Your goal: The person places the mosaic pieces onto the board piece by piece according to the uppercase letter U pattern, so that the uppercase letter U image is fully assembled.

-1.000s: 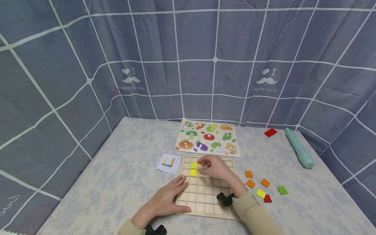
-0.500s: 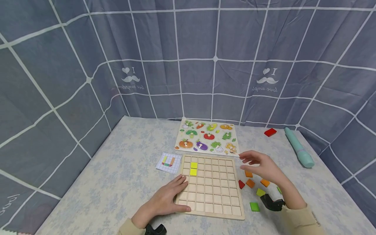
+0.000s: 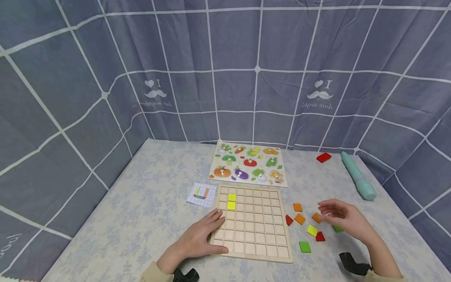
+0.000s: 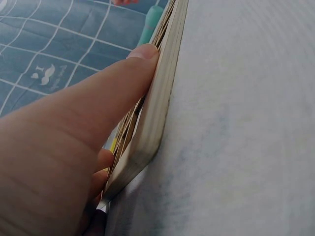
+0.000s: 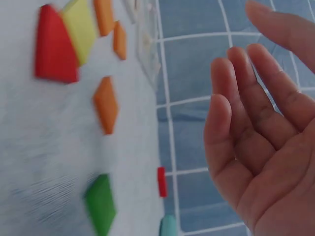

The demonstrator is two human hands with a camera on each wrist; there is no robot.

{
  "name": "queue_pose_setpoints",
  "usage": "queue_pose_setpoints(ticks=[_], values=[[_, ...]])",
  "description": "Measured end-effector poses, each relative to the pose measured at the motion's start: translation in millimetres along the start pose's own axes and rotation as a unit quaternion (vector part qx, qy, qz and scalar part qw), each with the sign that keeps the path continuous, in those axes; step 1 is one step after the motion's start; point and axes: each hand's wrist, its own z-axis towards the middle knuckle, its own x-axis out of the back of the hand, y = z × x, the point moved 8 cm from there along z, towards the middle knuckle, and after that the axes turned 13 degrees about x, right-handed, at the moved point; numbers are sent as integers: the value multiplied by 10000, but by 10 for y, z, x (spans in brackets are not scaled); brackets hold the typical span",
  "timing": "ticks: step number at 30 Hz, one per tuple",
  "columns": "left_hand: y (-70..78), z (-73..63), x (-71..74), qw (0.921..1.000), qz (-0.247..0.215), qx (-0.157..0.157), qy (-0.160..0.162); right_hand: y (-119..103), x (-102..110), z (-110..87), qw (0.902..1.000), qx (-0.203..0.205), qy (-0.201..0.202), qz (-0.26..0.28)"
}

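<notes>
Right hand (image 3: pixel 347 220) (empty, loose) has swung from board (image 3: pixel 254 227) to tiles (image 3: pixel 312 230), left hand (image 3: pixel 197 239) relaxed.

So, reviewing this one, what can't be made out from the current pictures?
Head view: the left hand covers part of the left edge of the wooden grid board.
Head view: the right hand hides part of a green tile.
Head view: the drawing on the paper card is too small to read square by square.
Right wrist view: the teal cylinder is cut off by the bottom edge.
</notes>
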Motion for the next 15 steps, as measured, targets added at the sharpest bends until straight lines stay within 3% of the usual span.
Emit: queue_pose_setpoints(ticks=[6, 11, 15], values=[[-3, -1, -4, 10000, -33, 12, -20, 173, -99, -87, 9982, -324, -159, 479], [-6, -3, -6, 10000, -48, -5, -13, 295, -173, -111, 9961, -629, -231, 572], [-2, -5, -2, 10000, -58, -26, -5, 344, -226, -108, 9956, -628, -292, 633]])
